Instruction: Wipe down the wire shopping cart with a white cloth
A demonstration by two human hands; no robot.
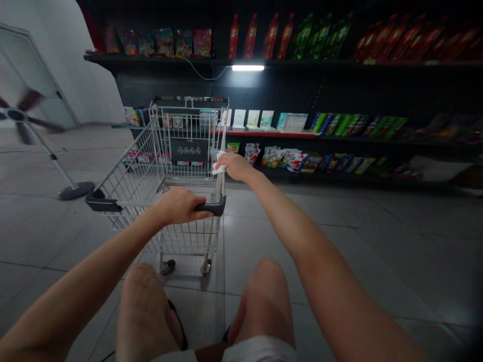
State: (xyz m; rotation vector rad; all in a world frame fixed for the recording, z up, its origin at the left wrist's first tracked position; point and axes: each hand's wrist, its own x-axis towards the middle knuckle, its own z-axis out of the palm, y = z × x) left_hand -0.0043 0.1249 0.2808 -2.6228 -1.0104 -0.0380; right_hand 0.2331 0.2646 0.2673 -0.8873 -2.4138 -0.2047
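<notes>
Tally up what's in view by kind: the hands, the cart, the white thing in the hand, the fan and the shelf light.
Hands: 2 (left hand, right hand)
Shopping cart: 1
White cloth: 1
Standing fan: 1
Strip light: 1
Total: 6

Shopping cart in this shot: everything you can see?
A wire-basket shopping cart of silvery metal mesh stands upright on grey floor tiles, resting on small casters. A black panel with pictograms sits at its far end. A black handle crosses the near end, gripped by the left hand. The right hand holds a white cloth against a metal upright.
</notes>
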